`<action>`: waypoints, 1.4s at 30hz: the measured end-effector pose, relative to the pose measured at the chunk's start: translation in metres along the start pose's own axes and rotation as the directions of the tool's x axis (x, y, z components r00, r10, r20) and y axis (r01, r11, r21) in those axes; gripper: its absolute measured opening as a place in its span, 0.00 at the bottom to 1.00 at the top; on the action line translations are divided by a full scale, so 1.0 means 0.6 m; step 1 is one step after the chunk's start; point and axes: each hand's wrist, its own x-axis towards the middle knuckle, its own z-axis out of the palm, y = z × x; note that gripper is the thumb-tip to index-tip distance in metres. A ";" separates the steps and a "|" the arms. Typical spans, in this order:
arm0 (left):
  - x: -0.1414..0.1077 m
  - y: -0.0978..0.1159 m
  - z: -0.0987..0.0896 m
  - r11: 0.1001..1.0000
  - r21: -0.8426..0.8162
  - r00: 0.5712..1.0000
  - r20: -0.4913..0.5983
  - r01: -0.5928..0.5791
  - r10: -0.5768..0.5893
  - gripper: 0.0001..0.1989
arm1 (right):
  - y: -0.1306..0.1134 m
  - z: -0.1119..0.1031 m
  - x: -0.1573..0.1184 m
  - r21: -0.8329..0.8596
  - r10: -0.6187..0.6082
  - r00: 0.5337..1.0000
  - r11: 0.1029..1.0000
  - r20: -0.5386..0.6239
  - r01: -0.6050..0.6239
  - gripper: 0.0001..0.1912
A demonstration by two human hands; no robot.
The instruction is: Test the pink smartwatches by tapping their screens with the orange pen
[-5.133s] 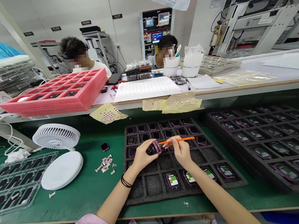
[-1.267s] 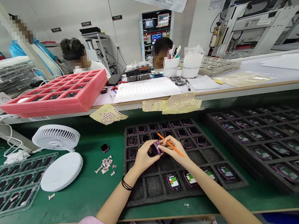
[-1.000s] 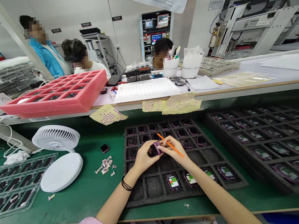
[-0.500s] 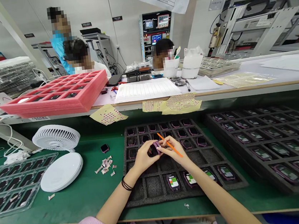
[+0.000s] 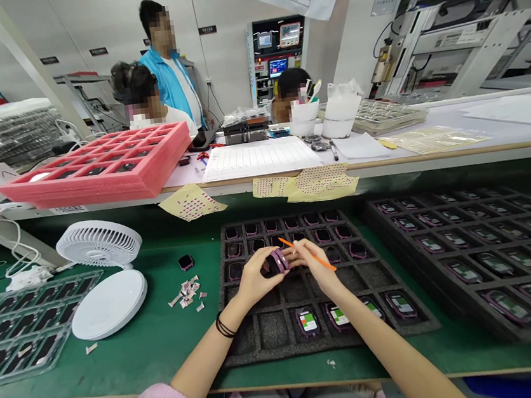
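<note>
My left hand (image 5: 259,277) is closed around a purple watch case (image 5: 278,260), held on edge above the black foam tray (image 5: 274,333). In my right hand (image 5: 315,263) is a thin orange stick (image 5: 318,259), probably a plastic pry tool, lying across the fingers. The right fingertips are close to the watch's side; whether they touch it I cannot tell. Other purple watches sit in the tray's pockets, and a few in the front row, such as this lit watch (image 5: 307,322), show coloured screens. Some pockets hold nothing.
A second foam tray (image 5: 449,293) of watches lies to the right. On the left are a white fan (image 5: 109,303), clear trays (image 5: 43,314), small scraps (image 5: 190,294) and a single watch (image 5: 186,262). A shelf ahead carries a pink foam tray (image 5: 148,180). People are beyond it.
My right fingers have drawn slightly right, away from the watch, and the orange stick has shifted right with them. The watch's side shows more. A person in blue behind the shelf has moved right.
</note>
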 end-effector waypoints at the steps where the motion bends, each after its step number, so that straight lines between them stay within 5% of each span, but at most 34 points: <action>1: 0.000 0.000 0.000 1.000 0.004 1.000 0.001 0.005 -0.005 0.23 | -0.002 -0.002 0.000 0.027 -0.019 1.000 0.999 -0.014 0.020 0.21; 11: 0.001 0.000 -0.001 1.000 0.021 1.000 -0.015 0.016 -0.015 0.23 | -0.009 -0.007 -0.013 -0.007 -0.285 0.954 0.958 -0.099 0.285 0.23; 28: 0.000 0.000 -0.001 0.999 0.037 1.000 -0.002 0.027 -0.027 0.23 | -0.017 -0.002 -0.019 -0.143 -0.253 0.961 0.961 -0.109 0.237 0.26; 36: -0.002 -0.006 -0.001 0.991 0.095 0.996 0.019 -0.091 0.090 0.22 | -0.029 0.004 -0.023 -0.179 -0.279 0.952 0.950 -0.127 0.255 0.27; 42: 0.000 0.000 0.000 0.996 0.081 0.999 0.017 -0.031 0.030 0.22 | -0.024 0.001 -0.022 -0.153 -0.302 0.945 0.947 -0.123 0.282 0.27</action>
